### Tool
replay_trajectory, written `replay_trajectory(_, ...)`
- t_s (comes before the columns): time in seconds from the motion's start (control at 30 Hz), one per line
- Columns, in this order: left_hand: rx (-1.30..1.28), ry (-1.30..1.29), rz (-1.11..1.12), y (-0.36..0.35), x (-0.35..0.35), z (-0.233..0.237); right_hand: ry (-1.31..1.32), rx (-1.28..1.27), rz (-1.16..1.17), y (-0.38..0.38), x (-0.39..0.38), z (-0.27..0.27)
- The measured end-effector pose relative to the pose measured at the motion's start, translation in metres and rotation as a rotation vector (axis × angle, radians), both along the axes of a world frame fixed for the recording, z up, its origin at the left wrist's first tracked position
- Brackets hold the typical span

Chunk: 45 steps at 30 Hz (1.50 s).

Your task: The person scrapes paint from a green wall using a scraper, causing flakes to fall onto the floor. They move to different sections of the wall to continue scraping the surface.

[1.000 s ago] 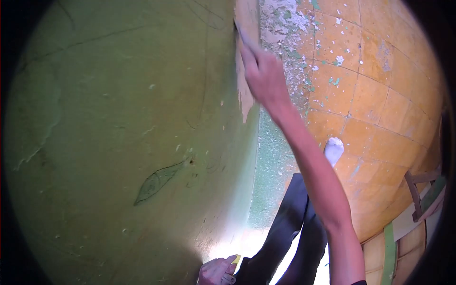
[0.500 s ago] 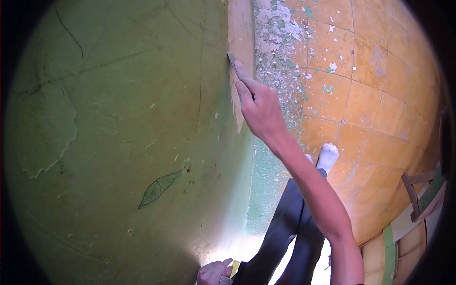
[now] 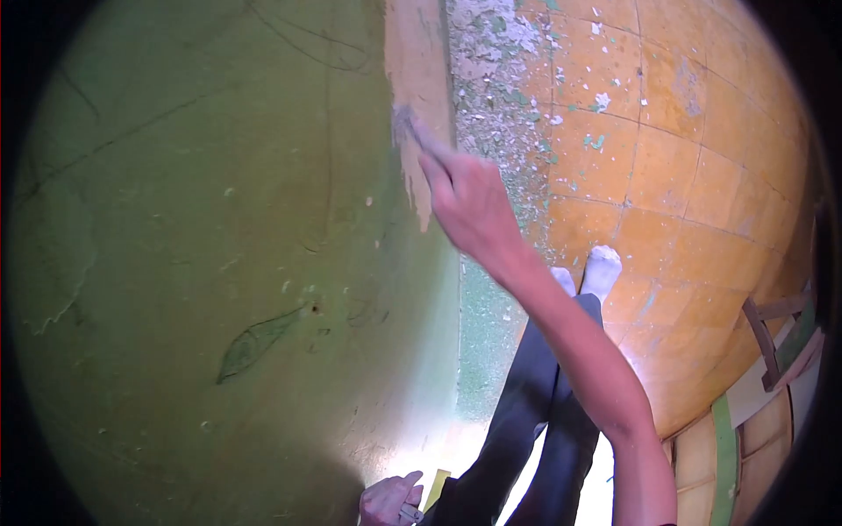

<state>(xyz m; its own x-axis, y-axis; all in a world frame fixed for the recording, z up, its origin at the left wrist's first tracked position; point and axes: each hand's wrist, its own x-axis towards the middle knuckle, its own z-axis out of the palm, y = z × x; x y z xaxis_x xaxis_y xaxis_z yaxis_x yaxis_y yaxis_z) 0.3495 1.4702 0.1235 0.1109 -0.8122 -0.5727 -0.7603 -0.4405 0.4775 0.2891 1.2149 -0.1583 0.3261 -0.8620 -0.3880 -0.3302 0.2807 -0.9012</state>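
Note:
My right hand [image 3: 474,197] is closed round a scraper, its index finger stretched along the tool. The scraper's blade [image 3: 403,119] is smeared by motion and lies against the green painted wall [image 3: 263,219], at the edge of a bare pinkish strip [image 3: 417,53]. At the bottom of the view my left hand [image 3: 386,501] is closed beside the wall near my thigh. A small greyish object shows at its fingers, too little of it to name.
Paint and plaster flakes [image 3: 500,105] lie along the wall's foot and over the orange floor tiles [image 3: 596,167]. My legs [image 3: 535,377] stretch out beside the wall. A wooden frame-like piece [image 3: 767,342] stands at the right.
My right hand has shifted slightly left with the scraper, whose blade now shows broader and blurred. The view has turned a little, so wall and floor sit further left.

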Motion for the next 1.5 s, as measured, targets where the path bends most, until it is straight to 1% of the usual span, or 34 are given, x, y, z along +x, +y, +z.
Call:
replay_trajectory(0.1,-0.008,-0.036,-0.052,-0.006,0.001,-0.004,-0.022,0.018,-0.081,-0.023,0.011,-0.006)
replay_trajectory(0.2,-0.028,-0.021,-0.040,-0.010,0.001,-0.004,-0.083,0.007,-0.107,0.014,0.014,0.007)
replay_trajectory(0.3,-0.074,-0.022,-0.038,-0.006,0.001,-0.005,-0.115,0.079,-0.049,0.031,0.006,0.013)
replay_trajectory(0.37,-0.107,-0.010,-0.049,0.002,0.002,-0.007,-0.086,-0.020,-0.121,-0.016,0.014,0.002)
replay_trajectory(0.4,-0.080,0.002,-0.049,0.000,0.002,-0.007,-0.079,-0.068,-0.161,-0.032,0.018,-0.002)
replay_trajectory(0.43,-0.056,0.001,-0.047,-0.003,0.002,-0.006,-0.085,-0.056,-0.171,-0.031,0.021,-0.003)
replay_trajectory(0.5,-0.036,-0.026,-0.071,-0.007,0.002,-0.004,-0.090,-0.032,-0.171,-0.024,0.025,-0.004)
replay_trajectory(0.57,-0.063,-0.035,-0.072,-0.006,0.001,-0.005,-0.086,-0.001,-0.090,0.028,0.012,0.004)
replay_trajectory(0.6,-0.076,-0.042,-0.069,-0.006,-0.001,-0.005,-0.087,0.015,-0.045,0.038,0.008,0.013)
replay_trajectory(0.7,0.027,-0.025,-0.056,0.000,0.002,-0.001,-0.030,-0.040,-0.015,0.029,0.000,0.010)
replay_trajectory(0.8,0.057,-0.082,-0.089,0.001,0.000,-0.001,-0.050,-0.019,-0.069,-0.017,0.009,-0.003)
replay_trajectory(0.9,0.063,-0.078,-0.061,0.003,0.000,-0.001,-0.066,0.069,-0.120,0.008,0.017,0.006)
replay_trajectory(0.97,0.035,-0.083,-0.070,0.000,0.001,-0.001,-0.060,0.053,-0.072,0.041,0.006,0.015)
replay_trajectory(1.0,0.022,-0.086,-0.069,0.000,0.000,-0.001,-0.057,0.045,-0.044,0.041,0.002,0.024)
replay_trajectory(1.1,0.051,-0.075,-0.066,0.004,0.001,-0.003,-0.006,-0.009,-0.015,0.004,0.001,0.009)
replay_trajectory(1.2,0.090,-0.070,-0.068,0.001,0.001,-0.005,-0.080,-0.028,-0.149,-0.012,0.019,-0.015)
replay_trajectory(1.3,0.016,-0.047,-0.026,-0.005,0.000,-0.007,-0.049,0.045,-0.043,0.035,0.004,0.008)
replay_trajectory(1.4,0.061,0.025,0.033,-0.006,0.000,-0.005,-0.129,0.089,-0.035,0.048,-0.004,0.016)
replay_trajectory(1.5,0.017,-0.074,-0.076,0.000,0.000,-0.008,-0.101,-0.059,-0.093,-0.021,0.008,0.000)
